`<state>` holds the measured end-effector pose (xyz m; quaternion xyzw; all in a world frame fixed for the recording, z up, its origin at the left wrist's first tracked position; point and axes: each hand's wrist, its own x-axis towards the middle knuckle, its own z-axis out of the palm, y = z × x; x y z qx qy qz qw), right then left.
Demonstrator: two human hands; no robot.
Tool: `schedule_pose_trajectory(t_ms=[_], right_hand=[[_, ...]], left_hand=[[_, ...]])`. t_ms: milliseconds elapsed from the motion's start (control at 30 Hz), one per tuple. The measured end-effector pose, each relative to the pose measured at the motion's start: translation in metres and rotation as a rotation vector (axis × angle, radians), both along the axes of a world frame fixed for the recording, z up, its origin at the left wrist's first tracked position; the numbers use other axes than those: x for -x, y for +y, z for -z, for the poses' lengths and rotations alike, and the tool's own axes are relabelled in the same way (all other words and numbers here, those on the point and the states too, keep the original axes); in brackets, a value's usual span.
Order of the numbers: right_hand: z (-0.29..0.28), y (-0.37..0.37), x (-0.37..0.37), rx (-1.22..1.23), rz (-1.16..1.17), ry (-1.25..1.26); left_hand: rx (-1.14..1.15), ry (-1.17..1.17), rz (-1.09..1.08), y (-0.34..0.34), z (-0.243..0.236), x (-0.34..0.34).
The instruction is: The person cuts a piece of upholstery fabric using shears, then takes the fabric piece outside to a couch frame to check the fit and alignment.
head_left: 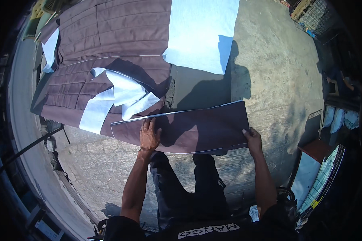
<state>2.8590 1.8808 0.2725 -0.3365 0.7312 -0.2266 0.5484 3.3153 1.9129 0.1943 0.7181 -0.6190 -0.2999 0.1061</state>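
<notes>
A long brown fabric panel [207, 126] with pale edges stretches across in front of my legs. My left hand [150, 135] rests flat on its left part, fingers extended over the cloth. At the panel's right end, my right hand [253, 140] pinches the edge, thumb on top and fingers partly hidden beneath. Beyond my left hand, crumpled white cloth strips [126, 94] lie on a large brown sheet with stitched lines [124, 36]. A flat white fabric piece [201, 34] adjoins that sheet at the far middle.
Sunlit concrete ground [279, 76] surrounds the fabric, with my shadow across it. A wire crate [311, 18] stands at the far right, and a wire rack [323, 180] at the near right. A thin dark bar [32, 148] juts in from the left.
</notes>
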Motion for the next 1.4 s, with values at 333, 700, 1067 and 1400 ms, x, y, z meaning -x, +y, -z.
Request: schedule_pose_trajectory(t_ms=[333,700,1067,1400], right_hand=[[0.023,0.092,0.057,-0.097,0.045,0.434],[-0.049,0.14,-0.043,0.056,0.047,0.48],[-0.274,0.022,-0.181,0.64,-0.064,-0.027],[-0.438,0.013,-0.187,0.893,-0.103,0.091]], left_hand=[[0.031,-0.221,-0.103,-0.07,0.001,-0.024],[0.238,-0.077,-0.158,-0.135,-0.063,-0.052],[0.095,1.011,0.435,-0.079,-0.375,0.124],[0.031,1.198,0.691,-0.15,-0.455,0.092]])
